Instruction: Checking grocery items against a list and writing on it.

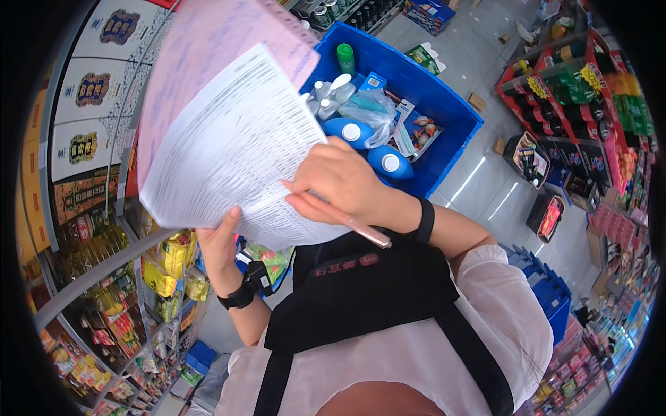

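Note:
My left hand (221, 239) grips the lower edge of a stack of printed sheets (234, 151), its thumb on top. The white top sheet carries rows of small print in a table. A pink sheet (203, 57) with writing fans out behind it. In my right hand (338, 182) is a pink pen (359, 229), its barrel end slanting down to the right. That hand rests over the right part of the white sheet; the pen's tip is hard to make out. Beyond the papers stands a blue plastic crate (452, 117) holding blue bottles (390, 161), a green-capped container (345, 57) and a clear plastic bag (372, 112).
Shelves with cooking oil bottles (99, 255) and yellow packets (161, 275) line the left, below white cartons (93, 88). At the right, a red display rack (556, 93) holds drinks. Baskets (546, 218) and stacked blue crates (541, 291) stand on the grey tiled floor (484, 171).

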